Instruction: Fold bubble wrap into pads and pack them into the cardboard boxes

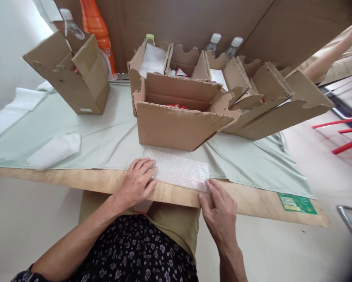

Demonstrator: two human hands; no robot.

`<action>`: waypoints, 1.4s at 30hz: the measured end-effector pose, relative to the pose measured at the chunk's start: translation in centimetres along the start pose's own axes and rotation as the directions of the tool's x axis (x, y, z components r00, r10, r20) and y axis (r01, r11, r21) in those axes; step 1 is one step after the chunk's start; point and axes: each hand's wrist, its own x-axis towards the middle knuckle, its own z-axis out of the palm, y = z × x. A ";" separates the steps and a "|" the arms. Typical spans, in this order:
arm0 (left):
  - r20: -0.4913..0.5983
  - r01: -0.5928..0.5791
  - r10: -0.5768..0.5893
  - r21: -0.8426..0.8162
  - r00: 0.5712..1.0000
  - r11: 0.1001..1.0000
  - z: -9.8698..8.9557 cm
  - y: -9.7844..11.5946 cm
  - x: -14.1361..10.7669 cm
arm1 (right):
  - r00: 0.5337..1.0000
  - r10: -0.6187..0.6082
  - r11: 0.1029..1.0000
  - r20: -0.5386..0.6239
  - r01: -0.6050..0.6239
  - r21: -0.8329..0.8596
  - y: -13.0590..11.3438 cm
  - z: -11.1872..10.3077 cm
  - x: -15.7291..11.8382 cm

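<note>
A flat rectangular piece of bubble wrap (180, 170) lies along the table's front edge, partly on the cloth and partly on bare wood. My left hand (139, 178) rests on its left end, fingers stretched out and lying flat. At the lower right corner, my right hand (219, 203) touches the wrap with its fingertips, the thumb apart from the fingers near the wood edge. Just behind the wrap stands an open cardboard box (176, 127) with something red inside. To the left is a separate bundle of bubble wrap (56, 149).
More open cardboard boxes (258, 117) stand in a row behind and right. Another box (84, 88) stands at left beside an orange bottle (98, 27). Pale green cloth (111, 129) covers the wooden table (170, 192). A person's arm (334, 55) reaches in at far right.
</note>
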 end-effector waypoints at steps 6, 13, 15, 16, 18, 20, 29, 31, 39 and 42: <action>-0.008 0.004 -0.004 0.011 1.000 1.000 -0.4 0.0 -1.5 | 0.999 -0.041 0.999 0.010 0.040 0.025 -0.6 0.4 -0.3; -0.056 0.012 -0.014 -0.043 0.998 0.999 -0.5 -0.2 -1.8 | 0.976 -0.185 0.982 -0.113 0.187 0.006 -0.3 0.6 1.5; -0.062 0.017 -0.021 -0.056 0.998 0.998 -0.6 -0.1 -1.8 | 0.978 -0.175 0.980 -0.117 0.184 0.077 -0.8 0.1 2.1; -0.066 0.018 -0.023 -0.063 0.998 0.998 -0.6 -0.1 -1.8 | 0.979 -0.164 0.976 -0.119 0.179 0.123 -1.1 -0.3 2.4; -0.086 0.018 -0.024 -0.076 0.996 0.997 -0.6 0.0 -1.9 | 0.981 -0.151 0.959 -0.123 0.176 0.223 -1.8 -1.4 2.8; -0.126 0.017 -0.028 -0.091 0.992 0.996 -0.6 -0.1 -2.0 | 0.978 -0.154 0.931 -0.143 0.192 0.310 -2.5 -2.6 3.0; -0.254 0.037 -0.014 0.086 0.967 0.996 -1.8 -0.8 -0.4 | 0.965 -0.255 0.819 -0.055 0.246 0.519 -4.6 -5.4 3.2; -0.249 0.025 -0.002 0.088 0.968 0.996 -1.6 -1.2 0.7 | 0.949 -0.316 0.762 0.011 0.247 0.598 -5.9 -5.8 2.7; -0.066 0.041 -0.037 0.069 0.997 0.997 0.1 -2.5 2.8 | 0.858 -0.476 0.771 0.196 0.299 0.562 -11.8 -1.9 0.6; -0.003 0.035 -0.035 0.048 0.999 0.998 -2.3 -1.8 0.1 | 0.866 -0.454 0.771 0.208 0.265 0.579 -12.3 -0.7 0.6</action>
